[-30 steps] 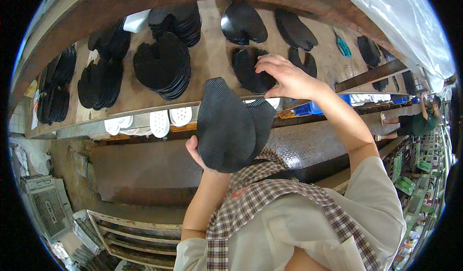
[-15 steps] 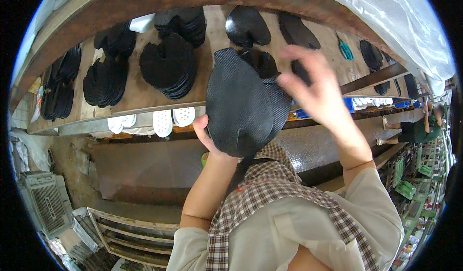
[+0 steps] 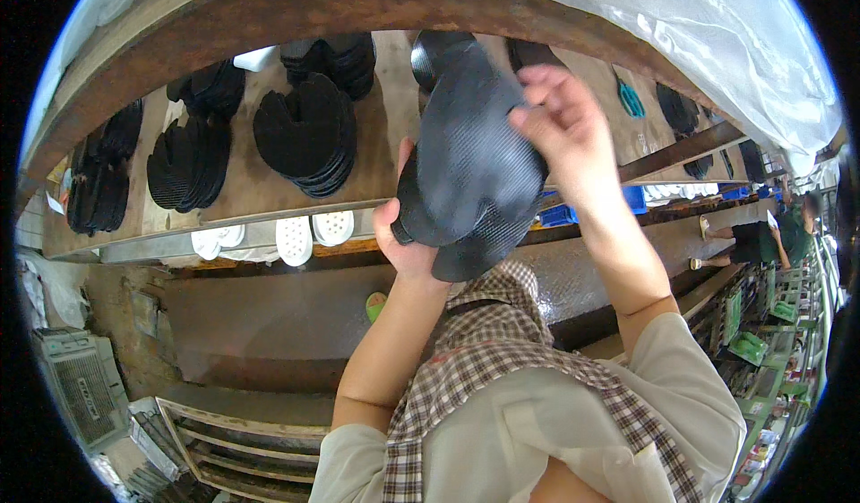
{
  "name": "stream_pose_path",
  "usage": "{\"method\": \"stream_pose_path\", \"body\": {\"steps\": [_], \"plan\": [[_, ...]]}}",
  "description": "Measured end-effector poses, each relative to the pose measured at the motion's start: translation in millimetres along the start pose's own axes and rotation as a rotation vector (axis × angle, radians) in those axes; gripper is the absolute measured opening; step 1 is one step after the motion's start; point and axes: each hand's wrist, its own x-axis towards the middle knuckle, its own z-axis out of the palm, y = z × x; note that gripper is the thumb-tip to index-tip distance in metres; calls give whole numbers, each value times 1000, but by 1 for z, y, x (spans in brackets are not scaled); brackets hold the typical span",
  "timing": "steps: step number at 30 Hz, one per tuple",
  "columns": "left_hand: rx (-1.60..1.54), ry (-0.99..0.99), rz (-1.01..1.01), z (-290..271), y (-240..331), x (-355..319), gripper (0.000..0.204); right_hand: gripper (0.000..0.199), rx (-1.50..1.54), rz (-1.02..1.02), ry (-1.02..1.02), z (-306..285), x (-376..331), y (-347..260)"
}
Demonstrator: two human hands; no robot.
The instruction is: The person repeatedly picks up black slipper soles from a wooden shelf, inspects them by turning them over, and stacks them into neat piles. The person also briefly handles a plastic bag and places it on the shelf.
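Note:
Black textured shoe pieces [image 3: 479, 158], flat and rounded like insoles or cut uppers, overlap in a fan in front of my chest. My left hand [image 3: 414, 254] is closed around their lower left side, with its palm partly hidden beneath them. At the upper right edge of the top piece, my right hand [image 3: 566, 127] has its thumb and fingers curled in a pinch. Just beyond, a shiny black piece [image 3: 436, 55] lies on the wooden table, partly covered by the held ones. Left of these stands a notched black stack [image 3: 305, 136].
Further stacks [image 3: 190, 163] line the table [image 3: 381, 158]. Scissors with teal handles [image 3: 631, 100] lie at the right. White perforated clogs [image 3: 294, 240] show below the table edge. A rusty beam [image 3: 394, 15] crosses above. Another person [image 3: 788, 234] is at far right.
The top piece has shifted up and right, fanning out from those beneath. My right hand has come from beside the pieces to the top one's edge, fingers curling in.

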Motion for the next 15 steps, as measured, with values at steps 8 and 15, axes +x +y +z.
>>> {"method": "stream_pose_path", "body": {"steps": [8,15], "plan": [[-58,-66,-17,-15,10,-20,73,34,-330,-3,358,-20,140,86],[-13,-36,23,-15,16,-26,76,36,-1263,-338,163,-17,175,157]]}}
